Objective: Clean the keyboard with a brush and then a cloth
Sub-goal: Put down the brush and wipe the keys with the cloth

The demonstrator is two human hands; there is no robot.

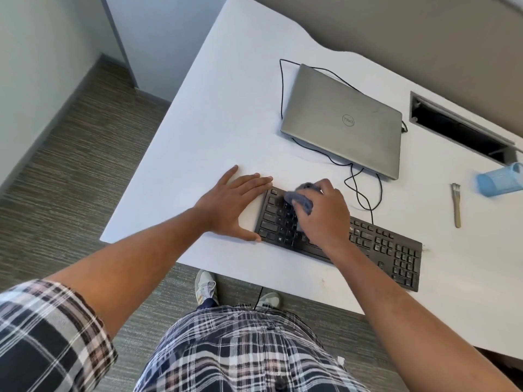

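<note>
**Cloth on the keys, brush lying aside**

The flat black plastic keyboard (339, 241) lies at an angle near the front edge of the white table (215, 114). The right hand (322, 213) is over its left half, fingers (325, 185) curled round a bunched grey-blue cloth (300, 199) and pressing it down onto the keys near the upper left corner. The left hand (235, 205) lies flat on the table against the keyboard's left end, fingers straight and spread, the thumb touching the near left corner and the fingertips reaching the far left corner; it holds nothing.

The small brush with a pale wooden handle and metal ferrule (456, 204) lies on the table well apart from the keyboard, off to the right, untouched. Just beyond it, at the right edge of the view, a translucent blue plastic cup (501, 183) lies on its side.

Behind the keyboard sits a closed silver laptop (345, 120), with a thin black cable (357, 188) looping round it and down toward the keyboard. A dark rectangular cable slot (458, 128) is cut into the table to the right of the laptop. Below the table edge are 2 pale sneakers (206, 287) on grey striped carpet (70, 165), and a plaid shirt (240, 349) fills the bottom of the view
</note>
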